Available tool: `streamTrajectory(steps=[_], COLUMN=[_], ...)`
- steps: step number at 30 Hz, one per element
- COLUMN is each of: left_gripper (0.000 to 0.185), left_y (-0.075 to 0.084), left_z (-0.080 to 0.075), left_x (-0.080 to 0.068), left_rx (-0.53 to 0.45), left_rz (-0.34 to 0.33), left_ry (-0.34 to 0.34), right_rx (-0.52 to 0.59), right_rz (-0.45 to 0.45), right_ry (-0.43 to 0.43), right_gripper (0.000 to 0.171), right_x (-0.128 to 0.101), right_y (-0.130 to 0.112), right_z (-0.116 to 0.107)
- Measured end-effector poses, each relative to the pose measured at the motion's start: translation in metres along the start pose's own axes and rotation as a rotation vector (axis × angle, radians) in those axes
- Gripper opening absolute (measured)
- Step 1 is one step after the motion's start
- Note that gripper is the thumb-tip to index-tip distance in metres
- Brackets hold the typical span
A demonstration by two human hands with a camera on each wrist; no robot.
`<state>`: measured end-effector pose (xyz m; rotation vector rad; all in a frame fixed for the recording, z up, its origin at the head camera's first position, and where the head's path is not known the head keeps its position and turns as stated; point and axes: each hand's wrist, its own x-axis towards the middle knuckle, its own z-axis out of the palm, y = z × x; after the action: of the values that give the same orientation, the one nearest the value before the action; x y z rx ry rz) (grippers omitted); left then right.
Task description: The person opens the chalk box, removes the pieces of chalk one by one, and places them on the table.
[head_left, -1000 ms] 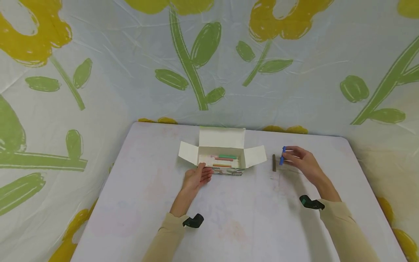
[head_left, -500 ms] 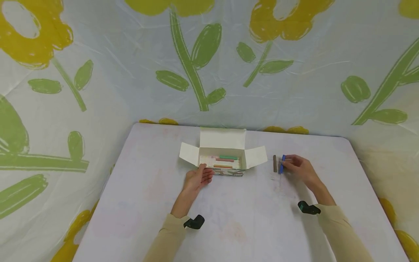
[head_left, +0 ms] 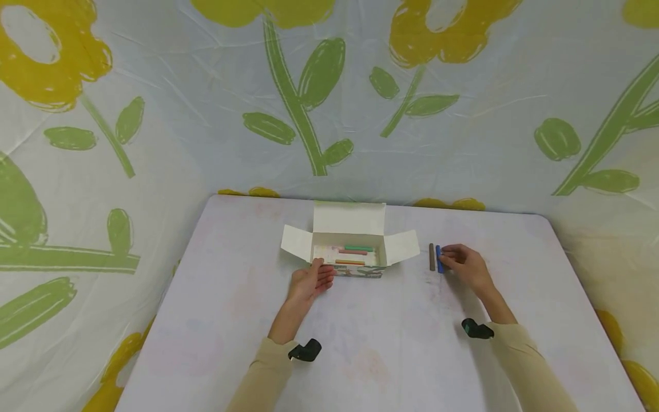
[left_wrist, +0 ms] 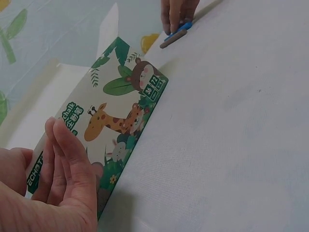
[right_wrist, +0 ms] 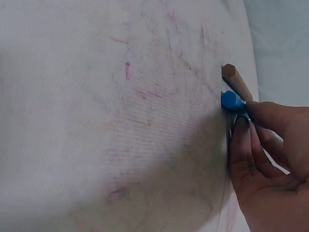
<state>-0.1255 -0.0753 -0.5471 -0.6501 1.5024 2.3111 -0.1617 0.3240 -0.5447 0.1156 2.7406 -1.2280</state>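
Reader: What do the fingers of the right hand hold?

Demonstrator: My right hand (head_left: 467, 269) pinches a blue, faceted, chalk-like stick (right_wrist: 231, 100) between thumb and fingertips. It stands just beside, and roughly parallel to, a brown, faceted, chalk-like stick (head_left: 432, 257), with a narrow gap between them. Both are at the whitish, colour-smudged tabletop (head_left: 391, 326), to the right of the box.

Reader: And the left?

Demonstrator: My left hand (head_left: 304, 282) grips the front wall of the white, rectangular cardboard box (head_left: 360, 270), printed with a giraffe and other animals: thumb over the rim, the other fingers extended along the outer face.

Reader: How is the box arranged?

Demonstrator: It is open at the top; a white rear flap (head_left: 350, 218) rises at the back, and two white side flaps (head_left: 402, 246) spread outward. Inside lie a green stick (head_left: 359, 248), a dull red stick (head_left: 352, 252) and, nearer the front wall, an orange stick (head_left: 350, 262).
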Motion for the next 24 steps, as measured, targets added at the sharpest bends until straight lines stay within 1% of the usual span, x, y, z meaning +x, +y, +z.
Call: streamTrajectory(steps=[4,7,11,16,24], left_gripper=[0.034,0.035,0.035,0.037,0.037], left_y=[0.001,0.001,0.0,-0.001,0.0], left_z=[0.001,0.002,0.001,-0.002,0.0], left_x=[-0.002,-0.002,-0.001,0.001,0.0], left_rx=[0.002,0.008,0.01,0.005,0.003], left_rz=[0.001,0.003,0.006,0.015,0.02], left_ry=[0.006,0.003,-0.008,-0.014,-0.007], right_rx=[-0.012,-0.018,-0.001,0.036,0.081], right_rz=[0.015,0.019,-0.031,-0.092,-0.174], right_ry=[0.004,0.025,0.056,0.064,0.072], right_gripper=[0.043,0.043,0.041,0.042,0.04], right_x=[-0.001,-0.001,-0.001,0.003,0.008], right_y=[-0.007,-0.015,-0.027,-0.041,-0.059], right_z=[-0.001,-0.003,-0.008,-0.013,-0.019])
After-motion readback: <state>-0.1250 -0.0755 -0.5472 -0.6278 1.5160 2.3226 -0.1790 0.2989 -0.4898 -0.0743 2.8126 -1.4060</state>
